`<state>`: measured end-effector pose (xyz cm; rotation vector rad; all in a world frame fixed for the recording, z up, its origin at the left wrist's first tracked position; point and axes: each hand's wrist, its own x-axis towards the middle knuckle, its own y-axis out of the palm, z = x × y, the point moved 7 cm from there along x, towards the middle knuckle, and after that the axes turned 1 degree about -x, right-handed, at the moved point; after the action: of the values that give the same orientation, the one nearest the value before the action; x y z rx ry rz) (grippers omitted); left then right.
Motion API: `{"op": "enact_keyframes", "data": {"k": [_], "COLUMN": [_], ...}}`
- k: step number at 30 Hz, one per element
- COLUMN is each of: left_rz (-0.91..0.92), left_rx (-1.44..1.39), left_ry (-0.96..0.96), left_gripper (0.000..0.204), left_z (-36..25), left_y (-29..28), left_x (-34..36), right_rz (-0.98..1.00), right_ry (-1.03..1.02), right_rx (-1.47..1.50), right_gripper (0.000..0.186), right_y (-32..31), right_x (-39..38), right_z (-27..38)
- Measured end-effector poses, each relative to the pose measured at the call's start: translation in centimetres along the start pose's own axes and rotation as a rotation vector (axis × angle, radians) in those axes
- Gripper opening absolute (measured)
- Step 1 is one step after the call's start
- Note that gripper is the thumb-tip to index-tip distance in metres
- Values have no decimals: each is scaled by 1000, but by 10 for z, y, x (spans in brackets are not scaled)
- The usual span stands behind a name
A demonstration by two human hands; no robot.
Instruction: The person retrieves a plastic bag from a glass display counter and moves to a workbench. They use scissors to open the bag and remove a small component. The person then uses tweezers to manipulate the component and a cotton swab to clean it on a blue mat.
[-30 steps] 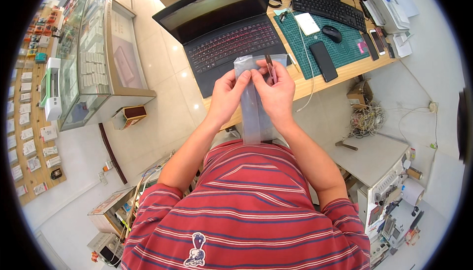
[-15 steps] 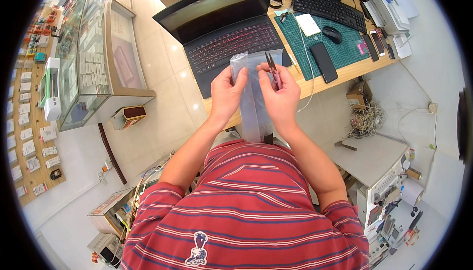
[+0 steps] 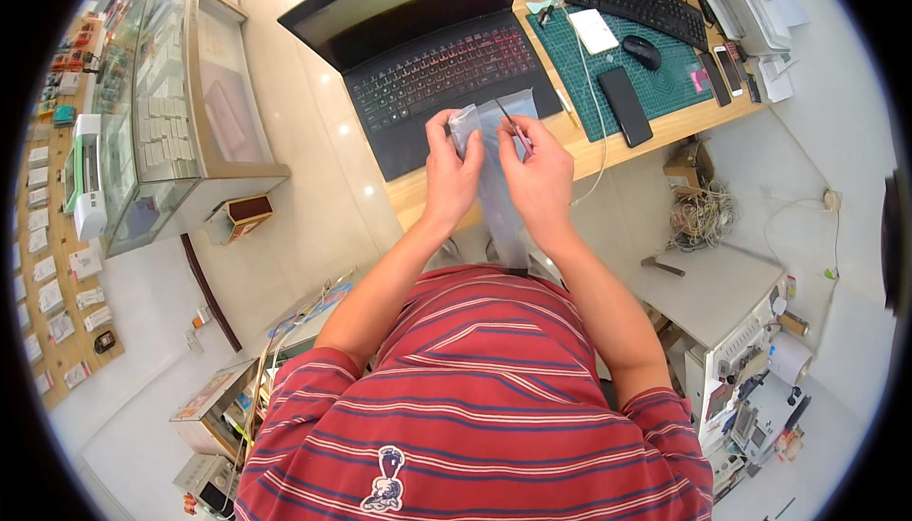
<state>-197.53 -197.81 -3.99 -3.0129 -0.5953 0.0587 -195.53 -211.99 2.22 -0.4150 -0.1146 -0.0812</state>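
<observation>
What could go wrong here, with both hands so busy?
The pointed dark tool in the right hand might nick the clear plastic or the left hand, which grips the plastic close by. If the tool slipped, it could perhaps scratch the open laptop, which shows just beyond the hands.

Laptop [image 3: 446,76], mat [image 3: 673,79] on wooden desk [image 3: 684,125]
</observation>
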Motion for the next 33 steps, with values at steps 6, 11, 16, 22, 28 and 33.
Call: {"op": "enact_keyframes", "data": {"k": [6,11,16,22,28,33], "left_rz": [-146,-398,-732,-965,-946,-845], "left_rx": [-213,-256,-525,-642,-470,-456], "left_ry": [-275,-361,-448,-473,-592,-513], "left_gripper": [24,21,20,20,31,52], "left_z": [95,124,136,145,144,160], "left_y": [4,-26,-53,-63,-81,-92], "left_x": [-51,-96,-140,-166,-182,-181], "right_rz": [218,529,775,966,951,924], "right_ry": [-142,-215,-240,-179,-515,-729], "right_rx": [-198,-202,-125,-130,-182,-228], "right_gripper": [18,18,18,18,21,28], "right_y": [41,81,123,153,160,158], "right_x": [-10,-39,-79,-107,-104,-108], "right_z": [-52,-62,-64,-64,-57,-52]}}
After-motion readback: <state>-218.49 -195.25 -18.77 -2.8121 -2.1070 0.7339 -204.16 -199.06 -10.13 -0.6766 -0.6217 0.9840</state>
